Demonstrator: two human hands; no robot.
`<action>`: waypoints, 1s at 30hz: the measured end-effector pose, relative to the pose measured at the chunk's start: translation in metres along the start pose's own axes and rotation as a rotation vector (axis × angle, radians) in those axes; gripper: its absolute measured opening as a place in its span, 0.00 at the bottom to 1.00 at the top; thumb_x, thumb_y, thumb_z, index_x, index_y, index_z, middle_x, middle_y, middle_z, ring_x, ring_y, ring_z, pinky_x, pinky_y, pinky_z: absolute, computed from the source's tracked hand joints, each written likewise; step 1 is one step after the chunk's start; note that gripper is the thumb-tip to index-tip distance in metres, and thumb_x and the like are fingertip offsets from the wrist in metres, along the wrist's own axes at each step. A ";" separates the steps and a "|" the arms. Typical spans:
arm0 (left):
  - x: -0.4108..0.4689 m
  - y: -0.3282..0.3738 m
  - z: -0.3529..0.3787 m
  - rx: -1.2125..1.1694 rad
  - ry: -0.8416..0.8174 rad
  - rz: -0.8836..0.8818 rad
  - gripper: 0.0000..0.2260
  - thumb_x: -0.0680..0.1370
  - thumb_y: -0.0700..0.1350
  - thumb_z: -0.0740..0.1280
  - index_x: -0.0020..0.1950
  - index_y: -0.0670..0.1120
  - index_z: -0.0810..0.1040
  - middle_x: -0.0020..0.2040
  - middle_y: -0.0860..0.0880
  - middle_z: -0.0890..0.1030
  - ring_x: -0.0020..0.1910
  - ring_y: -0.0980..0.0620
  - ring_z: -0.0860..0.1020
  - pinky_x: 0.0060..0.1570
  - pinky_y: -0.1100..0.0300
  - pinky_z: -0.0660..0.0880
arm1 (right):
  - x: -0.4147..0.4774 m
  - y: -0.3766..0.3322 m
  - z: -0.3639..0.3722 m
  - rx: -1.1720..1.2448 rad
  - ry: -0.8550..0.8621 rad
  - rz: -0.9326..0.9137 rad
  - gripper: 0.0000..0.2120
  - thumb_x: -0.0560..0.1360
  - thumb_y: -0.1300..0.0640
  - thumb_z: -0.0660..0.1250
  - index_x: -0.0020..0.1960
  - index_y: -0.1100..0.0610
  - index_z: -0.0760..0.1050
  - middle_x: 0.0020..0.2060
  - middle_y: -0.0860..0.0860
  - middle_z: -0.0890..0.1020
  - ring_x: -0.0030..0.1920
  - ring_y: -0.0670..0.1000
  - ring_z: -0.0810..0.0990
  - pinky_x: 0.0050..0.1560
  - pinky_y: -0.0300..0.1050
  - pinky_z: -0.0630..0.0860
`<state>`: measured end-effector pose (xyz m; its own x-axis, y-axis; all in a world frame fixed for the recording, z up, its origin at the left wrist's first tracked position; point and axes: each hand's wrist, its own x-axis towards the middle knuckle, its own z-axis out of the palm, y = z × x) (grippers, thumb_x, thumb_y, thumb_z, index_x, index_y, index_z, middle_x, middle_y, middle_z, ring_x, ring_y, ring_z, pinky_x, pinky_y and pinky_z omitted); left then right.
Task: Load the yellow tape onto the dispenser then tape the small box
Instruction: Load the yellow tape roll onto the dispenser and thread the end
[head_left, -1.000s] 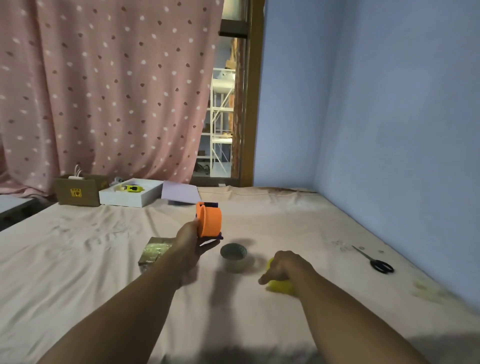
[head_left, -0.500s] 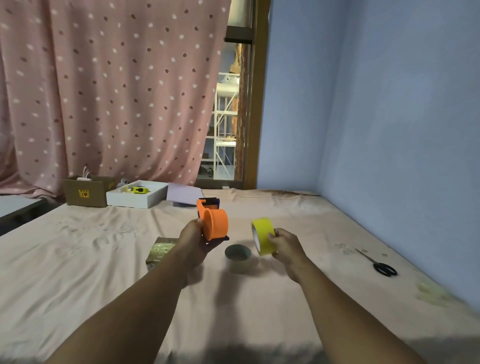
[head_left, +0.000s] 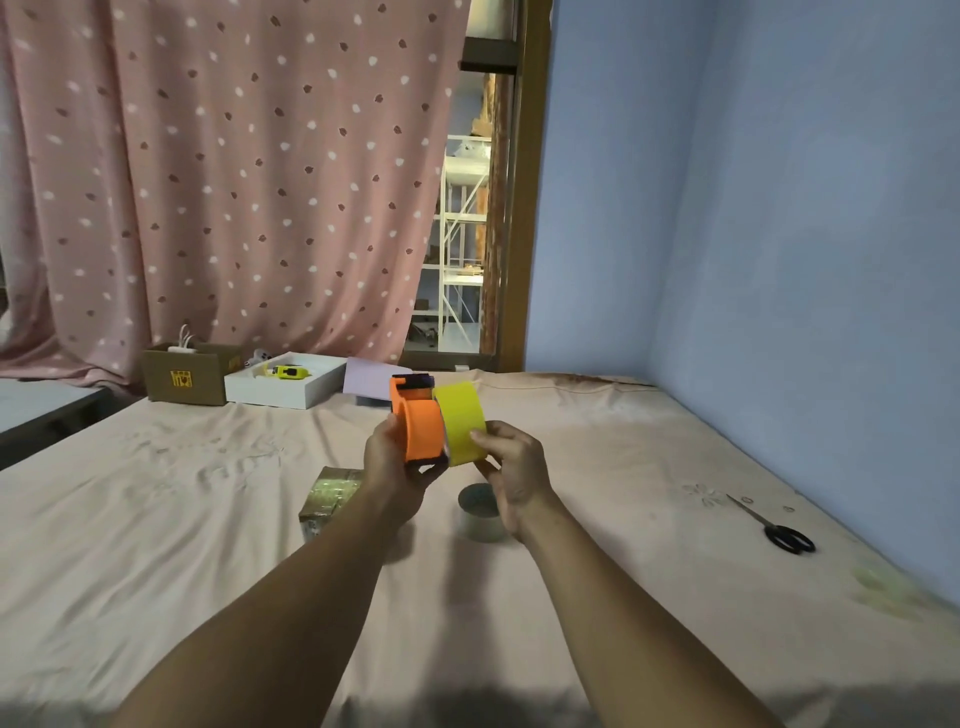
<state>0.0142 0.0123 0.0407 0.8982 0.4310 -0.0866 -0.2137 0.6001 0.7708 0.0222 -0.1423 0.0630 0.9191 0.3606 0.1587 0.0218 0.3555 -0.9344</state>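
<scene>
Nearest, on the bed (head_left: 156, 545), lie a clear tape roll (head_left: 480, 514) and the small box (head_left: 328, 496), which appears untaped. Above them, the left hand (head_left: 395, 467) has its fingers clamped on the orange dispenser (head_left: 418, 423), while the right hand (head_left: 511, 467) pinches the yellow tape (head_left: 462, 421) against the dispenser's right side. Loading is judged under way, not seated; threading and taping remain, with scissors (head_left: 779, 530) far right.

Blue walls (head_left: 779, 208), a dotted pink curtain (head_left: 234, 171) — beige sheet (head_left: 156, 545) below.
</scene>
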 end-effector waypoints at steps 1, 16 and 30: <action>0.000 0.001 -0.001 -0.004 0.003 0.001 0.15 0.82 0.52 0.59 0.60 0.48 0.81 0.58 0.40 0.83 0.54 0.39 0.80 0.65 0.38 0.74 | 0.001 0.000 0.002 0.019 0.005 -0.002 0.06 0.75 0.65 0.68 0.42 0.59 0.83 0.39 0.54 0.84 0.48 0.55 0.80 0.60 0.54 0.76; -0.002 0.000 0.004 -0.009 -0.129 0.073 0.23 0.84 0.60 0.55 0.68 0.50 0.79 0.56 0.41 0.84 0.51 0.42 0.83 0.49 0.49 0.80 | -0.001 0.006 0.003 -0.020 -0.114 0.007 0.04 0.71 0.60 0.70 0.44 0.58 0.83 0.44 0.56 0.83 0.51 0.57 0.80 0.54 0.47 0.75; 0.005 0.008 -0.015 0.250 -0.023 -0.023 0.29 0.77 0.71 0.61 0.64 0.49 0.77 0.53 0.41 0.80 0.41 0.45 0.76 0.43 0.52 0.75 | 0.001 -0.002 0.001 0.166 -0.151 0.095 0.09 0.71 0.61 0.67 0.50 0.60 0.81 0.48 0.59 0.82 0.52 0.58 0.79 0.59 0.56 0.76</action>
<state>0.0108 0.0293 0.0366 0.9109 0.4018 -0.0933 -0.0941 0.4226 0.9014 0.0230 -0.1415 0.0653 0.8446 0.5194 0.1299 -0.1383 0.4461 -0.8842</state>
